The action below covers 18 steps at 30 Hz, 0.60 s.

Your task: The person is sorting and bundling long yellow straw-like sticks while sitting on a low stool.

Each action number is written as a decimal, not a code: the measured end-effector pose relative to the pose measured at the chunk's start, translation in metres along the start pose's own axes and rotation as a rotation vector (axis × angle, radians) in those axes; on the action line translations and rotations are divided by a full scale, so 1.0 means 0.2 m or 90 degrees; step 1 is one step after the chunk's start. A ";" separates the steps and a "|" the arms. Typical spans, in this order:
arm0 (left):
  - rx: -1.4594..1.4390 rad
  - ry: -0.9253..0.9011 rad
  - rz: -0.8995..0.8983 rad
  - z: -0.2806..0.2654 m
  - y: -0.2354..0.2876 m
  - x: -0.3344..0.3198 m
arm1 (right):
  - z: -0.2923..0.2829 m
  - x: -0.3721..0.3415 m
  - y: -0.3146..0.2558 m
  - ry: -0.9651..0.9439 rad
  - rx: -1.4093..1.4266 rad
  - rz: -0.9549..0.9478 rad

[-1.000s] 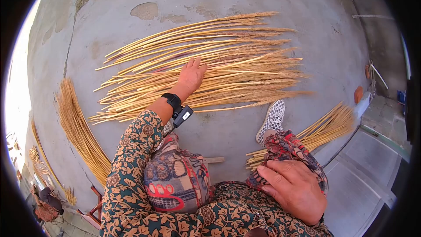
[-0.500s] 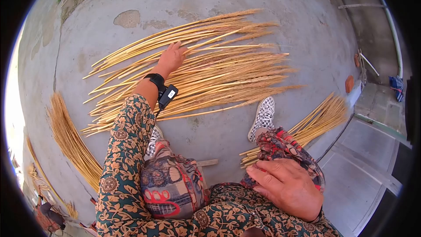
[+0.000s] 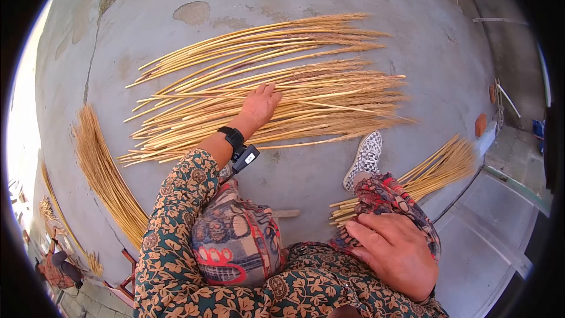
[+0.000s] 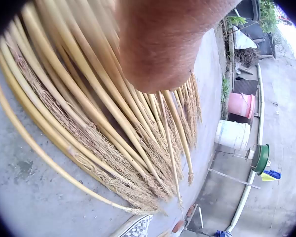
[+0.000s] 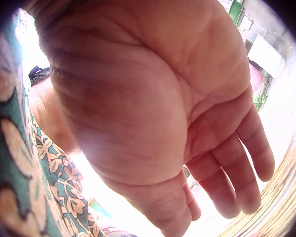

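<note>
Long yellow sorghum stalks with brushy brown seed heads (image 3: 359, 91) lie spread on the concrete, heads toward the right. My left hand (image 3: 260, 106) reaches over the middle of the spread, palm down. Its fingers grip a stalk (image 3: 329, 105) that crosses the others at an angle and runs out past both sides of the hand. In the left wrist view, the hand (image 4: 160, 47) covers the grip, and its fingertips are hidden. My right hand (image 3: 395, 253) rests on my right knee, holding nothing; its relaxed fingers (image 5: 237, 173) show in the right wrist view.
A tidy stalk bundle (image 3: 109, 171) lies at left, another bundle (image 3: 438, 168) by my right leg. My checkered shoe (image 3: 365, 156) stands at the spread's near edge. Bricks (image 3: 481, 125) sit along the right side. Buckets (image 4: 233, 134) stand farther off in the left wrist view.
My left hand moved to the far stalks with a stalk, then came back to the middle of the spread, where it grips another stalk. The right hand stays on the knee.
</note>
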State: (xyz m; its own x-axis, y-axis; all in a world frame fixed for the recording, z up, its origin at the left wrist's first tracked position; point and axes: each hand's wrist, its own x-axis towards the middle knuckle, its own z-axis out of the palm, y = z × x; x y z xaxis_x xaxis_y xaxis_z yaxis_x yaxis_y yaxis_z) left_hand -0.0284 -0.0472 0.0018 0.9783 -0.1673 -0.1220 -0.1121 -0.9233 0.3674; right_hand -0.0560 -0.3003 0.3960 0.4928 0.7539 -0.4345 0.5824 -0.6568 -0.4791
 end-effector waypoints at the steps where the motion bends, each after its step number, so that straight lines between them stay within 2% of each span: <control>1: -0.019 -0.020 -0.017 -0.01 0.02 -0.01 | 0.00 0.01 -0.01 0.001 0.002 0.010; 5: 0.028 0.060 -0.086 -0.03 -0.03 -0.02 | 0.01 0.02 -0.05 0.003 -0.017 0.023; 9: 0.007 -0.023 -0.109 0.01 0.02 -0.10 | -0.01 0.03 -0.06 -0.011 -0.008 0.021; 10: -0.009 -0.081 -0.100 -0.01 0.05 -0.10 | -0.01 0.03 -0.07 -0.016 -0.008 0.023; 14: 0.003 -0.015 -0.100 0.05 0.08 -0.19 | -0.06 0.04 -0.07 -0.039 0.029 0.020; 18: -0.002 0.102 -0.093 -0.01 -0.02 -0.16 | -0.04 0.06 -0.08 -0.029 0.020 0.003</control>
State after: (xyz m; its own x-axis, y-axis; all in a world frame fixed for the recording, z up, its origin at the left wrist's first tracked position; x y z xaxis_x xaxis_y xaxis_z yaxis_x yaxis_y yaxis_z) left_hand -0.0584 -0.0364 0.0066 0.9993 0.0249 -0.0268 0.0329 -0.9325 0.3596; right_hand -0.0539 -0.2816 0.4052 0.4659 0.7494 -0.4704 0.5587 -0.6614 -0.5004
